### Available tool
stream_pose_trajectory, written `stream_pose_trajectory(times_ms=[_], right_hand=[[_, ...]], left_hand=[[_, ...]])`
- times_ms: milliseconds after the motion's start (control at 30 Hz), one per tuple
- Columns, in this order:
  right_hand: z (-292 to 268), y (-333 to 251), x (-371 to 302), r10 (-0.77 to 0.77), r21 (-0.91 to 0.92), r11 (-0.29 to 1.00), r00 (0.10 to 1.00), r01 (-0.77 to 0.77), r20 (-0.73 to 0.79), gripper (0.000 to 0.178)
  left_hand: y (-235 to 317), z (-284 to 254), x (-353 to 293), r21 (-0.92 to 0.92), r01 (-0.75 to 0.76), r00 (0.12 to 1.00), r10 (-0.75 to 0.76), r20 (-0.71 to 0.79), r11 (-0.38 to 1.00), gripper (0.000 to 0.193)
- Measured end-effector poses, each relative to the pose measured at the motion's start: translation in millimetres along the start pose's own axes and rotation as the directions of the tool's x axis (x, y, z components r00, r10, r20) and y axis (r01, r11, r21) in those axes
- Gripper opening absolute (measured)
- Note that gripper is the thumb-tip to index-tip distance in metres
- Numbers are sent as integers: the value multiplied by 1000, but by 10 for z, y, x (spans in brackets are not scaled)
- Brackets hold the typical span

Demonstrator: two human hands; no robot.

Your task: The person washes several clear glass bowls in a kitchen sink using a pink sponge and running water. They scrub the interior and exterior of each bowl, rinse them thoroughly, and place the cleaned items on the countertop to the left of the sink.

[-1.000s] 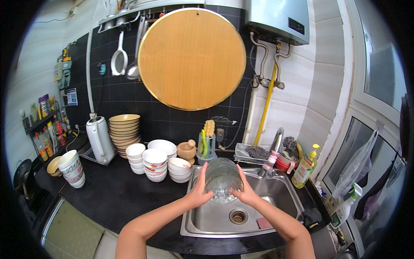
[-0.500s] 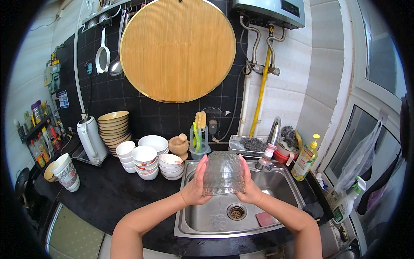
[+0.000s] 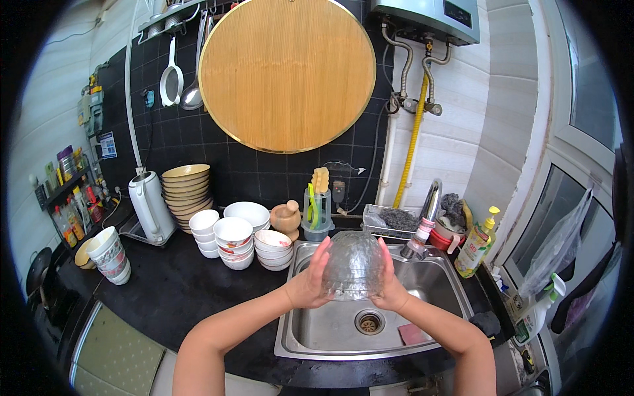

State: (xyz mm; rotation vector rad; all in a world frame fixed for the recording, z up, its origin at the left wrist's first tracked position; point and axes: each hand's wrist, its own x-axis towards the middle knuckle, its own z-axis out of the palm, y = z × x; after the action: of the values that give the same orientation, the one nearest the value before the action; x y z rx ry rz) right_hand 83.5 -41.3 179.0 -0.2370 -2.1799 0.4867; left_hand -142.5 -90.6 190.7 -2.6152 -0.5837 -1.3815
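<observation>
Between my two hands hangs what looks like a stack of clear glass bowls [image 3: 354, 265], turned upside down above the steel sink [image 3: 285, 330]. My left hand [image 3: 310, 277] presses its palm and fingers against the left side of the glass. Against the right side lies my right hand [image 3: 391, 280], its fingers pointing up. Below the bowls the sink's drain [image 3: 369, 322] shows, with a pink sponge or cloth [image 3: 412, 334] to its right. Behind them the tap [image 3: 428, 211] rises at the sink's back rim.
Left of the sink stand stacks of white bowls [image 3: 233, 232], a wooden mortar [image 3: 285, 221] and tan bowls [image 3: 187, 191]. Farther left are a white kettle [image 3: 150, 208] and patterned cups [image 3: 109, 254]. A dish soap bottle [image 3: 477, 245] and a wire rack [image 3: 389, 221] sit behind the sink.
The bowls have tipped slightly, so more of their rounded bottom shows. Both hands keep their hold. The whole view has shifted a little, with the surroundings now farther right.
</observation>
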Motion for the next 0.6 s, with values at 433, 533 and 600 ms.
stream_pose_trajectory(times_ms=[433, 533, 600], right_hand=[[-2, 29, -120, -31, -59, 998, 999, 30, -20, 102], [-14, 24, -113, -44, -79, 996, 999, 42, -21, 103], [-19, 26, -103, -57, -100, 993, 998, 55, -16, 103]], left_hand=[[-35, 95, -27, 30, 1, 998, -3, 58, 1000, 103], [-58, 91, -32, 6, -18, 998, 18, 56, 1000, 103], [-93, 123, -63, 22, -41, 998, 40, 41, 999, 103]])
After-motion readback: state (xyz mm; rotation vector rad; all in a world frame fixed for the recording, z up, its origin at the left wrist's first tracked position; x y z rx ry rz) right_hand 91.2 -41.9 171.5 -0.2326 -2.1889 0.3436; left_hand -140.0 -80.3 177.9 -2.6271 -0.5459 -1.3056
